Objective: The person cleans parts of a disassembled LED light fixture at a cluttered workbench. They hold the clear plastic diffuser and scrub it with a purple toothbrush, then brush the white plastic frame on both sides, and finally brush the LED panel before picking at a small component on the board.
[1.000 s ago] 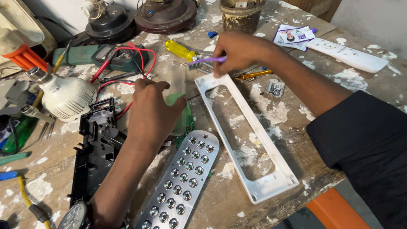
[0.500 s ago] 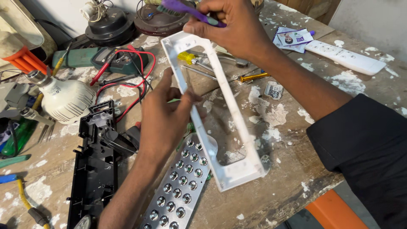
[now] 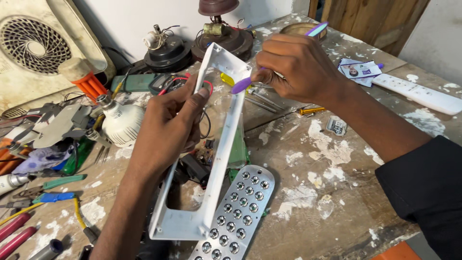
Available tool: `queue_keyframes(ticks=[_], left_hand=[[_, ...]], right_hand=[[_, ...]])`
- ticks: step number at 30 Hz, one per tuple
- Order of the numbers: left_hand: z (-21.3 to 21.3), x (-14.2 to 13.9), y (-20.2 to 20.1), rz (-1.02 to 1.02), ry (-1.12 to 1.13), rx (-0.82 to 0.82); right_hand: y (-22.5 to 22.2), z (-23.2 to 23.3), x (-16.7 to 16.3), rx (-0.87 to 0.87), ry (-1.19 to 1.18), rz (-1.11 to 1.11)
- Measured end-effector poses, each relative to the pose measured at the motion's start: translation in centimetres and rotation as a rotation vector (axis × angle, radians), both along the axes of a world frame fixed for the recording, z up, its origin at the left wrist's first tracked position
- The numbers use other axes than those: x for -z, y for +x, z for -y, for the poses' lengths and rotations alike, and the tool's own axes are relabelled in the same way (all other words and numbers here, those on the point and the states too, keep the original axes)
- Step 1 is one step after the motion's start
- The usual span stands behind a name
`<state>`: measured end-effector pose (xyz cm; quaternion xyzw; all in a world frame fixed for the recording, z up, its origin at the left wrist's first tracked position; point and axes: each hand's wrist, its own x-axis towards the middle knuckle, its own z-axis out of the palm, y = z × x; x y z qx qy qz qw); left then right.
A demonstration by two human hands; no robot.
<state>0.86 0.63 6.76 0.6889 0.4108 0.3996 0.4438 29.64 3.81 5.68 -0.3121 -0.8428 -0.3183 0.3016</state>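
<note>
**One frame, one tool, two hands**

Our left hand (image 3: pixel 166 127) closes its fingers (image 3: pixel 195 103) on one white plastic frame (image 3: pixel 219 139), tilted up off the surface (image 3: pixel 308 192). Our right hand (image 3: pixel 298 67) pinches one purple tool (image 3: pixel 240 85) against the frame's rail. One silver LED reflector panel (image 3: pixel 238 214) lies beneath; one white bulb (image 3: pixel 122 123) sits left.

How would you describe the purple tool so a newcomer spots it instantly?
Start at the paint-spattered workbench and find the long white plastic frame, which the left hand props up on end. Beside the frame's upper part, the right hand grips the purple tool, its rounded tip against the frame's edge. Unlike the screwdrivers lying flat nearby, it is purple and in hand.
</note>
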Motion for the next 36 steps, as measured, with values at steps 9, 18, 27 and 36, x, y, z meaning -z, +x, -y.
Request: queue_keyframes(ticks=[9, 18, 27, 36], left_hand=[[0.3, 0.3, -1.1, -0.195, 0.217, -0.017], [-0.3, -0.2, -1.0, -0.236, 0.363, -0.096], [0.0, -0.3, -1.3, -0.395, 0.534, -0.157], [-0.7, 0.7, -1.8, -0.294, 0.853, -0.07]], right_hand=[[0.0, 0.3, -0.4, 0.157, 0.315, 0.142], [-4.8, 2.3, 0.9, 0.118, 0.319, 0.253], [-1.3, 2.2, -1.4, 0.29, 0.416, 0.188], [-1.0, 0.6, -0.8, 0.04, 0.171, 0.056]])
